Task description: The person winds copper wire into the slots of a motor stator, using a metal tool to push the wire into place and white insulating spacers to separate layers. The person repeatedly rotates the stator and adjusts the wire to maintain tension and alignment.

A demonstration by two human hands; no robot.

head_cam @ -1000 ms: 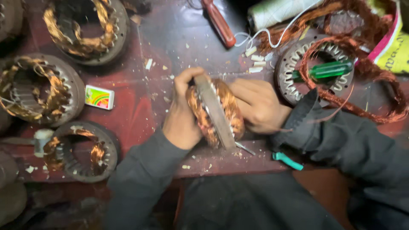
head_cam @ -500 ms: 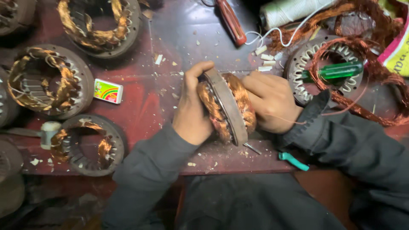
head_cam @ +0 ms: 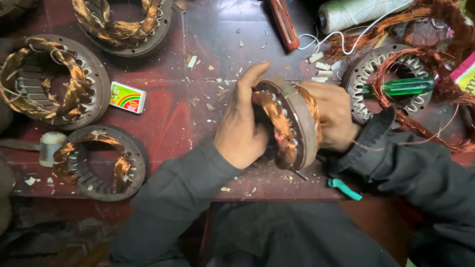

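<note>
A round motor stator [head_cam: 292, 123] with copper wire coils stands on its edge on the dark red table [head_cam: 163, 123], held between both hands. My left hand [head_cam: 242, 123] presses its palm and fingers against the coil on the left face, index finger stretched upward. Gripping the right face is my right hand [head_cam: 334, 116], fingers curled over the copper winding. Both arms wear dark grey sleeves.
Three more wound stators lie at the left: [head_cam: 49, 81], [head_cam: 123, 20], [head_cam: 99, 160]. Another stator [head_cam: 391, 84] with a green-handled screwdriver [head_cam: 398, 86] and loose copper wire lies to the right. A small matchbox [head_cam: 127, 97], red-handled tool [head_cam: 283, 22], thread spool [head_cam: 356, 12], teal-handled tool [head_cam: 344, 188] lie nearby.
The stator has been turned slightly in my hands, and my left index finger now stretches up over its rim. The view has shifted a little.
</note>
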